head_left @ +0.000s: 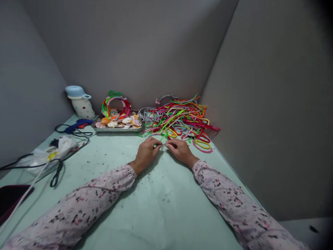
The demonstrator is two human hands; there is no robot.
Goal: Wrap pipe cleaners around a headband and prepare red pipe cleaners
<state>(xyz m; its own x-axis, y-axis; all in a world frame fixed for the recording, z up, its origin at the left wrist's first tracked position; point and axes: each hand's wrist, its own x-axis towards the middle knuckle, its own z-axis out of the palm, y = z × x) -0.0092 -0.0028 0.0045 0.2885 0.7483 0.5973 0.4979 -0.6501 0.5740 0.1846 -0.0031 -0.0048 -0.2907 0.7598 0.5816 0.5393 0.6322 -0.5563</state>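
Left hand (146, 151), right hand (180, 150) pinch thin wire (163, 145) ends between them.

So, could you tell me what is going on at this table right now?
A person in floral sleeves has both hands together on the green table. The left hand and right hand pinch the ends of a thin pale strand between them. Just behind lies a pile of coloured pipe cleaners, with a tray of shells beside it. A glue gun and a bottle sit farther left.
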